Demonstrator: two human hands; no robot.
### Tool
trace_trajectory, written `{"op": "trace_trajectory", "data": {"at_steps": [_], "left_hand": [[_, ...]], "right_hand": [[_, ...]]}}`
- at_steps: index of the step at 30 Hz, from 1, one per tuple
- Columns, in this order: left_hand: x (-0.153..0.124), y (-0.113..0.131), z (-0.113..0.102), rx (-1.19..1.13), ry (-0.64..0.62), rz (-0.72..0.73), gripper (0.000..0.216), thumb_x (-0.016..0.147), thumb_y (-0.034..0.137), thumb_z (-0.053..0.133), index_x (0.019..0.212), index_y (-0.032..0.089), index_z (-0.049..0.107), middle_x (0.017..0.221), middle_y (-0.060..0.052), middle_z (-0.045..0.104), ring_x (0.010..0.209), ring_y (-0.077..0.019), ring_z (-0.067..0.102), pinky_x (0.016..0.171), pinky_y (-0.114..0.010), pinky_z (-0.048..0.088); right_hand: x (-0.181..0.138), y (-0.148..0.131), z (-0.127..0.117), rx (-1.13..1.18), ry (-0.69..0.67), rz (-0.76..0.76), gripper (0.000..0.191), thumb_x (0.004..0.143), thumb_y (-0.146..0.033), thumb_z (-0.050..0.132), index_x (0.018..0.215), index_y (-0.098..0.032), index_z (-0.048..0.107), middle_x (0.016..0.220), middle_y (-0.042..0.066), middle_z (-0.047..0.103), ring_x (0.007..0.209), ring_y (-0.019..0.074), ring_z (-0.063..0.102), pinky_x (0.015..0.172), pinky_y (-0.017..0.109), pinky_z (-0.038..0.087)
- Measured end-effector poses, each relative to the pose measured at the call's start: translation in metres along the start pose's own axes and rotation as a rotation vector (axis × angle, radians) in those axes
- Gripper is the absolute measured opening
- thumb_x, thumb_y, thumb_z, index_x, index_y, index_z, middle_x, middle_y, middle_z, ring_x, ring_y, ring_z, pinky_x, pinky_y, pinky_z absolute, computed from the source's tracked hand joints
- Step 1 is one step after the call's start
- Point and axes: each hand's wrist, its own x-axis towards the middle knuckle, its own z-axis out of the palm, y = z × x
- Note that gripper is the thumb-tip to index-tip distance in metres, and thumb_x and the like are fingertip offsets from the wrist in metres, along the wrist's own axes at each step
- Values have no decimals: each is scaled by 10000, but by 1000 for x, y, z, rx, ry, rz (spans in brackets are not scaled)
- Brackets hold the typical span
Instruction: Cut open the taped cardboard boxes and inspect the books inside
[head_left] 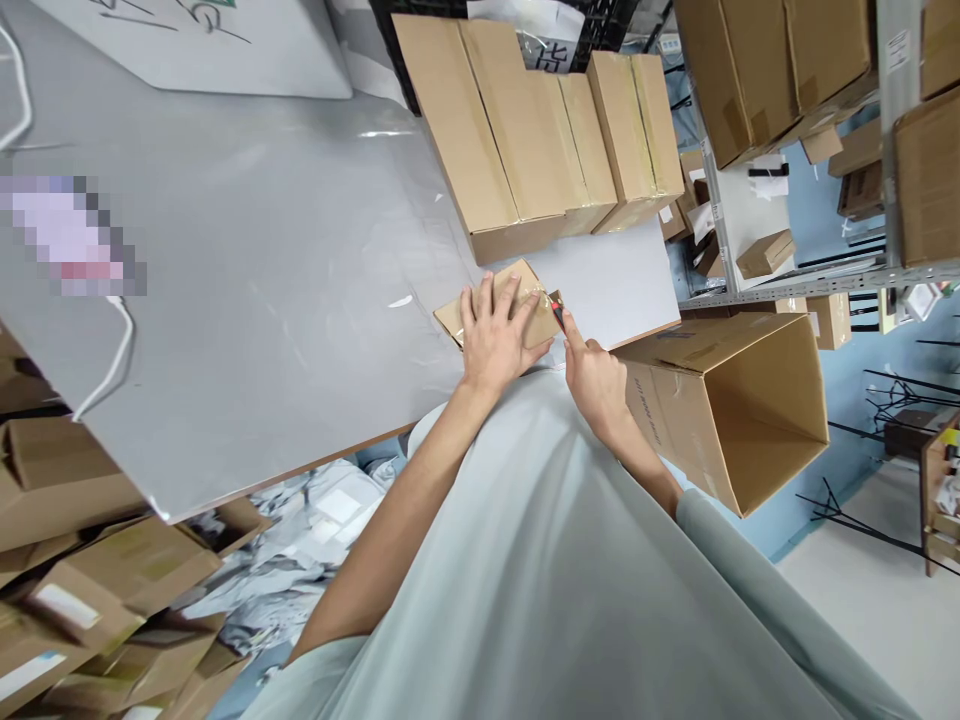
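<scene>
A small brown cardboard box [534, 272] with shiny clear tape lies on the grey table near its front edge. My left hand [493, 340] rests on top of it, fingers spread across the cardboard and thumb towards the near side. My right hand [596, 385] is closed around a small red and black utility knife [557, 312], with the index finger stretched along it. The knife is at the right end of the box, beside the tape. Most of its handle is hidden in my hand, and the blade is too small to make out.
Taped cardboard boxes [517, 140] stand at the table's back. A large open carton [720, 400] is right of the table, below loaded shelves [750, 215]. A white cable [112, 365] and a blurred-out object are at left. Cartons [112, 570] and plastic bags [322, 530] fill the lower left.
</scene>
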Motion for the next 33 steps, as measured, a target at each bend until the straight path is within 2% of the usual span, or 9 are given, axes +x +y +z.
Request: {"op": "trace_trajectory", "data": {"at_steps": [4, 8, 14, 18, 24, 30, 33], "left_hand": [[1, 1, -2, 11, -2, 0, 795, 914, 576, 793, 1652, 353, 600, 1826, -86, 431, 1744, -470, 226, 1408, -717, 30], [2, 2, -3, 11, -1, -7, 795, 908, 567, 809, 1648, 359, 607, 1822, -83, 438, 1739, -475, 238, 1408, -716, 49], [2, 3, -2, 26, -8, -19, 777, 918, 572, 796, 1631, 314, 627, 1813, -117, 450, 1735, -475, 249, 1408, -710, 44], [2, 2, 0, 27, -4, -7, 784, 916, 575, 797, 1628, 301, 622, 1808, -122, 457, 1741, -464, 237, 1407, -712, 33], [1, -2, 2, 17, 11, 5, 767, 925, 567, 788, 1622, 292, 625, 1810, -135, 448, 1736, -476, 243, 1402, -725, 38], [-5, -1, 8, 9, -23, 61, 786, 891, 554, 821, 1616, 319, 629, 1813, -107, 450, 1737, -472, 238, 1405, -724, 23], [-7, 0, 10, 20, -46, 90, 768, 888, 527, 829, 1605, 332, 637, 1820, -92, 440, 1739, -463, 234, 1411, -712, 20]], "right_hand": [[1, 5, -7, 9, 9, -18, 722, 1222, -288, 287, 1820, -295, -117, 1271, 169, 783, 1004, 236, 810, 891, 294, 597], [11, 3, -15, 40, 13, -31, 716, 1230, -319, 259, 1806, -303, -165, 1311, 163, 770, 1047, 235, 797, 940, 308, 592], [21, 1, -14, 67, 2, -56, 733, 1225, -304, 279, 1805, -322, -170, 1307, 154, 769, 1071, 253, 800, 983, 351, 600], [20, -2, -16, 58, -5, -39, 744, 1216, -275, 308, 1827, -319, -113, 1296, 161, 773, 1067, 259, 807, 978, 358, 612], [29, -5, -26, 88, 10, -75, 682, 1206, -237, 318, 1850, -302, 102, 1266, 172, 794, 1114, 290, 810, 992, 398, 620], [19, 11, -25, 87, -26, -75, 712, 1197, -258, 349, 1849, -243, 65, 1240, 195, 824, 1132, 315, 807, 1017, 417, 610], [12, 15, -24, 78, -23, -54, 709, 1186, -259, 361, 1848, -222, 107, 1235, 208, 829, 1122, 321, 810, 995, 409, 617]]}}
